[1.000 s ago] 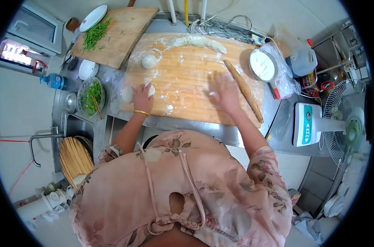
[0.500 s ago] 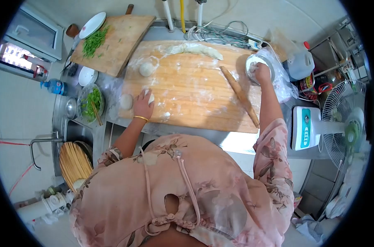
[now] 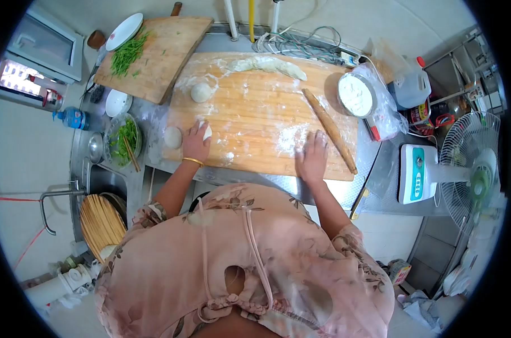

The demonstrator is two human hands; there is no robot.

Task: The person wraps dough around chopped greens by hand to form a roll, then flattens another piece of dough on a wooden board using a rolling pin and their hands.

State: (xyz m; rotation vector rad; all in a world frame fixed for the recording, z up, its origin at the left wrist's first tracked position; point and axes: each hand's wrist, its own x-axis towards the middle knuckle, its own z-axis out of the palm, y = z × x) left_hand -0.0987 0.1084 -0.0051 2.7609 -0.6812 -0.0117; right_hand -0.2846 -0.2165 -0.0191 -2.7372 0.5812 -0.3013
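Note:
On the left front of the floured wooden board [image 3: 250,112], my left hand [image 3: 196,147] is closed over a piece of dough [image 3: 207,132], which shows beside the fingers. A round dough ball [image 3: 172,137] lies just left of that hand, and another dough ball [image 3: 201,92] sits farther back. My right hand [image 3: 313,159] lies flat on the board with fingers stretched out, touching the edge of a patch of scattered flour [image 3: 291,138]. A rolling pin [image 3: 329,130] rests slantwise to its right. Along the back lies a long, floured strip of dough [image 3: 268,66].
A bowl of flour [image 3: 355,97] stands at the board's right back corner. At the left are a cutting board [image 3: 154,62] with chopped greens [image 3: 128,56] and a glass bowl of greens [image 3: 123,142] with chopsticks. A kitchen scale [image 3: 417,174] and fan [image 3: 470,169] stand right.
My right hand has left the flour bowl and come down to the front right of the board. A fresh white flour patch shows there. My left hand stays on its dough.

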